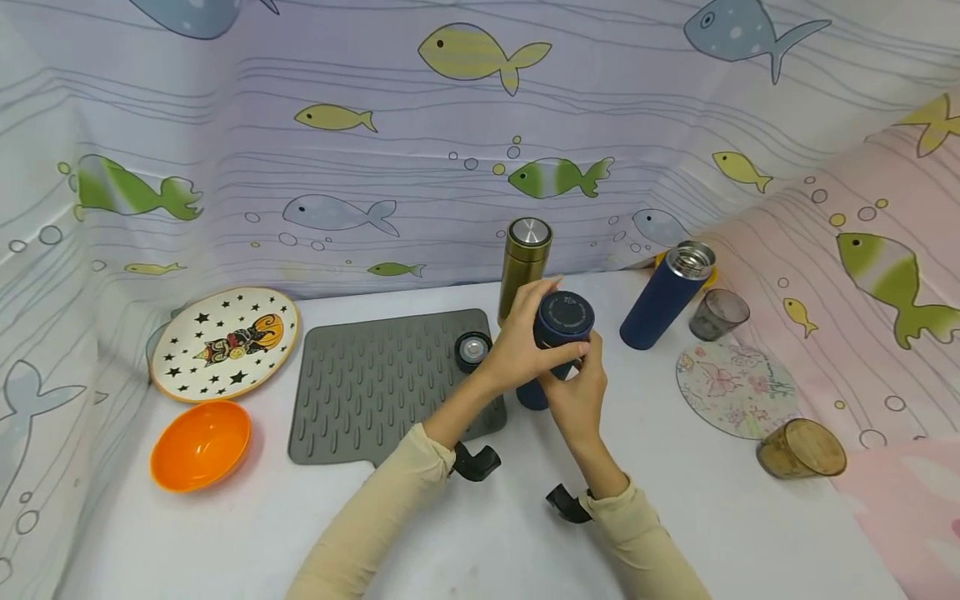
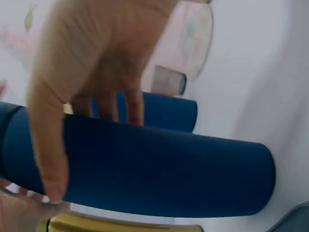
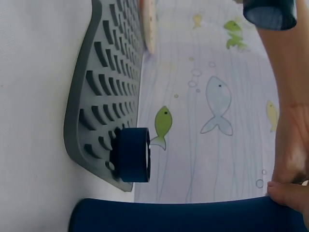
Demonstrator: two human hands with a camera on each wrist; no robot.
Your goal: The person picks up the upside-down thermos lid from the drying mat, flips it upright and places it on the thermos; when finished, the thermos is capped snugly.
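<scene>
A dark blue insulated bottle [image 1: 534, 395] stands upright between both hands, a dark round end piece with faint printing [image 1: 566, 313] at its top. My left hand [image 1: 525, 337] grips the top from the left, its thumb across the near side. Just below, my right hand [image 1: 582, 404] holds the upper body from the right. In the left wrist view the right thumb [image 2: 50, 159] lies across the blue bottle [image 2: 169, 166]. On the grey mat a loose lid [image 1: 472, 350] rests with its inside up; the right wrist view shows that lid [image 3: 134, 154] from the side.
Behind the hands stands a gold bottle [image 1: 525, 258]. Right of them are an uncapped blue bottle [image 1: 660, 304], a grey cup [image 1: 718, 315], a round patterned board [image 1: 735, 392] and an amber cup [image 1: 801, 450]. Left are the ridged mat [image 1: 375, 392], a plate [image 1: 225, 346] and an orange bowl [image 1: 201, 446].
</scene>
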